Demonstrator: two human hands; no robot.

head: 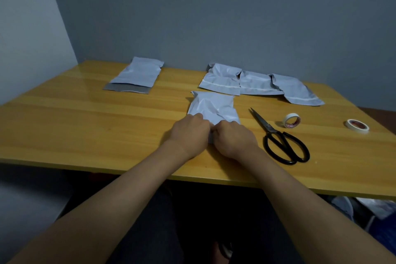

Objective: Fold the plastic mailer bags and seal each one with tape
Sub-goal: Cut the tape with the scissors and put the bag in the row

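A grey-white plastic mailer bag [212, 106] lies on the wooden table [85, 126] in front of me. My left hand [188, 133] and my right hand [233, 138] sit side by side on its near end, fingers curled and gripping the plastic there. That near edge is hidden under my hands. Two rolls of white tape lie to the right: one [291, 120] beside the scissors, the other [357, 126] further right.
Black-handled scissors [278, 139] lie right of my right hand. Three mailer bags with tape strips [220, 79] [256, 84] [296, 90] overlap in a row at the back. A stack of unfolded bags [137, 75] lies at the back left. Walls stand behind and to the left.
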